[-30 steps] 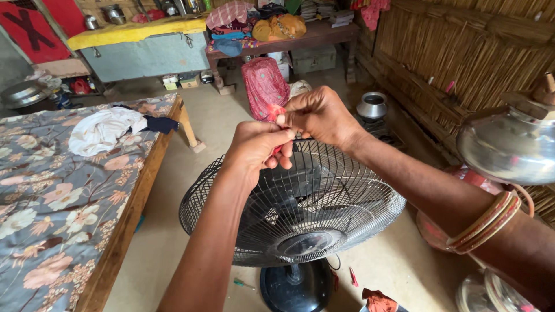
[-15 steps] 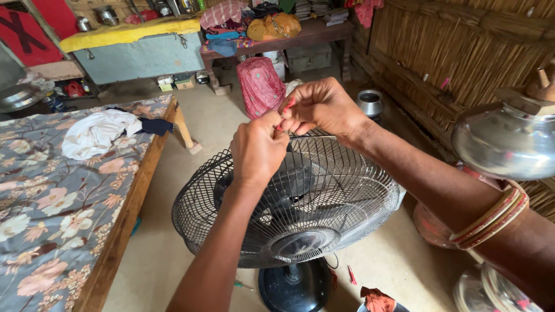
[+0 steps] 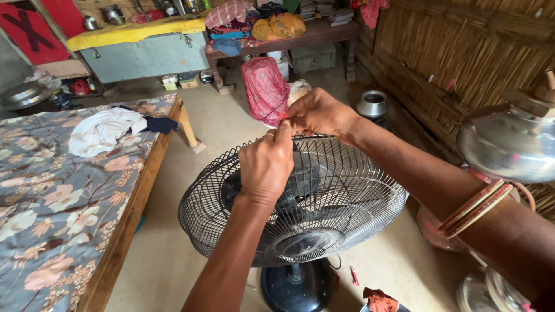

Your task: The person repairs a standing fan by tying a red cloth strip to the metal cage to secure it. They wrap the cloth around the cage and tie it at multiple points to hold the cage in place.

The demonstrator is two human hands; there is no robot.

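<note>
Both hands meet at the far top rim of the tilted black fan guard [image 3: 300,196], the left hand [image 3: 267,164] clenched just nearer than the right hand [image 3: 321,112], whose fingers pinch closed at the rim directly beyond it.

Tilted black wire fan guard [image 3: 341,202]

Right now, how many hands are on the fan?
2. The left hand rests on top of the fan's wire guard; the right hand pinches at the guard's far rim. No other hands show.
</note>
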